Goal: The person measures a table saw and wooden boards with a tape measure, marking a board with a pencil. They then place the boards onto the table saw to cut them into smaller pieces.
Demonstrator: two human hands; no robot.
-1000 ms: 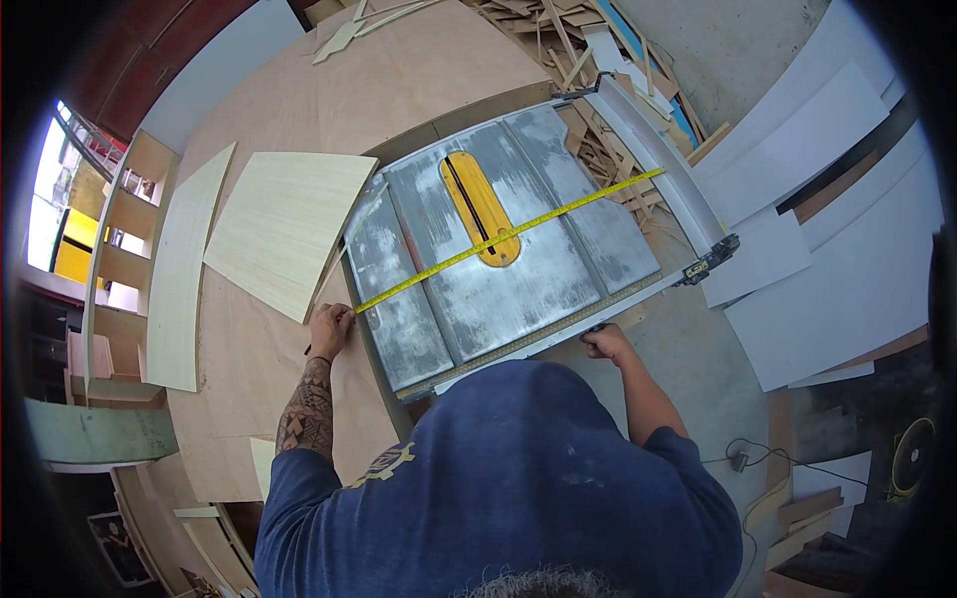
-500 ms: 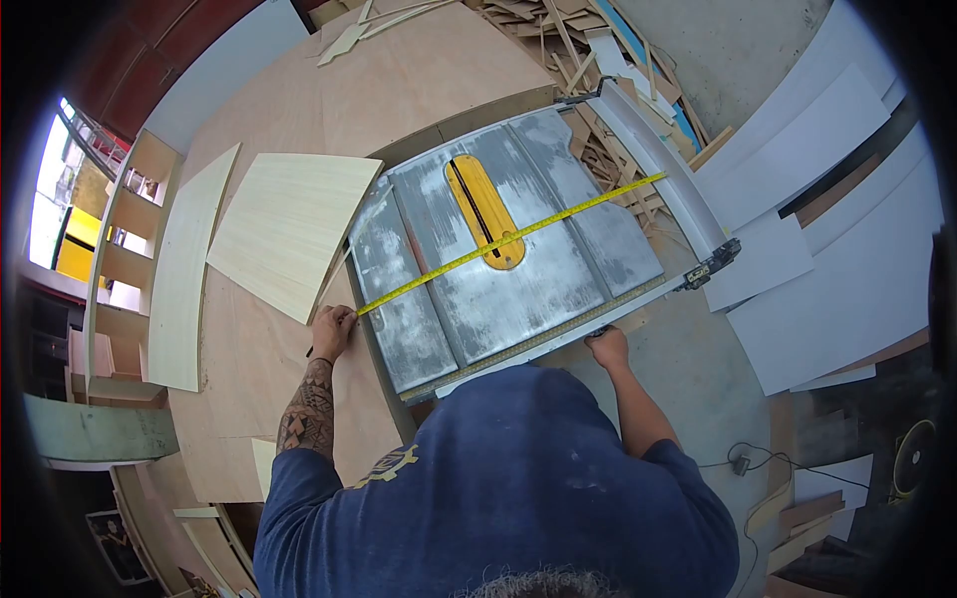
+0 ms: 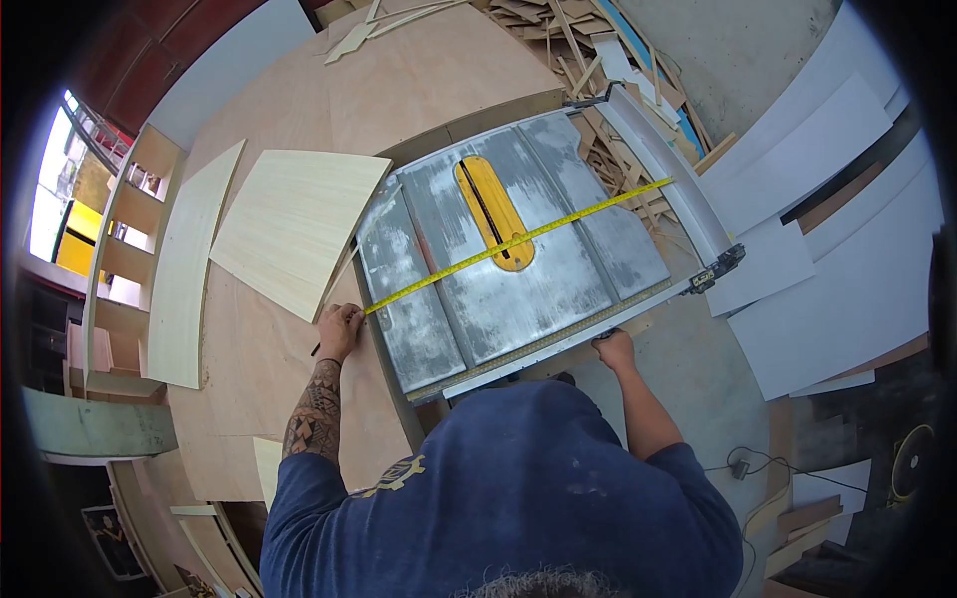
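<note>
My left hand is closed at the left edge of the table saw, fingers pinching the near end of a yellow tape measure. A thin dark stick, perhaps a pencil, pokes out below that hand. Taut and slanting, the tape crosses the grey saw top and the yellow throat plate, reaching the rip fence on the right. My right hand is wrapped round a dark handle just under the front rail; most of the handle is hidden.
Pale plywood panels lie on the wooden worktable left of the saw. Wood offcuts are piled behind the fence. White sheets lie on the right, and a cable runs across the floor.
The whole view has shifted slightly, so the saw and both hands appear a little further right. Both hands keep their holds, and the tape stays stretched across the saw.
</note>
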